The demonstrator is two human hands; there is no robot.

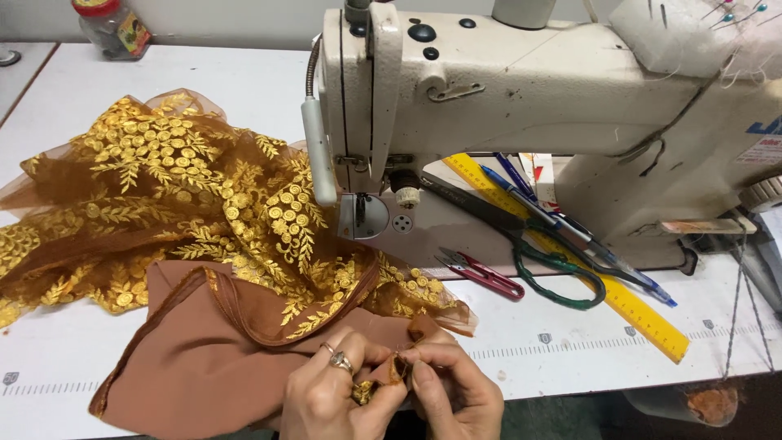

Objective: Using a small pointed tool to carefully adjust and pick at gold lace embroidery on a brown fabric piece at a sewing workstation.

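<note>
From the head camera, the left hand (338,395) and right hand (452,391) meet at the near table edge, fingertips pressed together, both pinching a folded corner of plain brown cloth (199,358). Beyond the left hand spreads sheer brown netting with gold embroidery (163,187). Beyond the right hand lie red thread snips (482,273), dark green-handled scissors (538,240) and a yellow ruler (607,289), under the cream sewing machine (529,98).
</note>
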